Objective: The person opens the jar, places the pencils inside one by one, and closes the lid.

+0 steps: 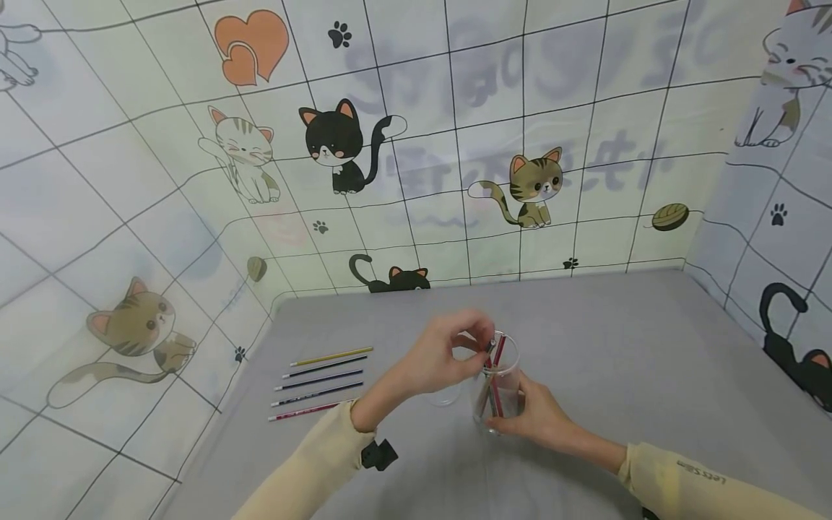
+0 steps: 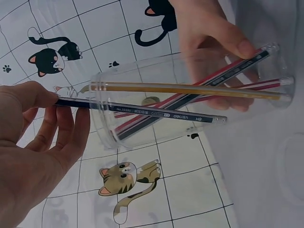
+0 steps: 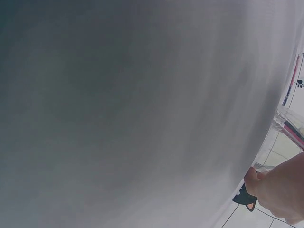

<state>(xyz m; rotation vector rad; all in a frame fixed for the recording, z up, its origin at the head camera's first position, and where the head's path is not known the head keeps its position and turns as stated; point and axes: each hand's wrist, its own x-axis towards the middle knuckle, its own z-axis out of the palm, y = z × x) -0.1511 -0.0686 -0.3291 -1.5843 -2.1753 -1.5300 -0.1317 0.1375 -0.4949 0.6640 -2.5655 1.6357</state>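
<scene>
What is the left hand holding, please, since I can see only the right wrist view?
Observer: The left hand pinches a dark pencil near one end.
Operator: Thank you; could you tell me where its other end is?
Observer: The other end is inside the clear jar.
Operator: And how many pencils are lying on the table, please?
Observer: Five pencils show side by side on the table in the head view.

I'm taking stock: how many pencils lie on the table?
5, left of the jar: yellow pencil farthest, three dark pencils between, red pencil nearest. The left sleeve may hide more.
</scene>
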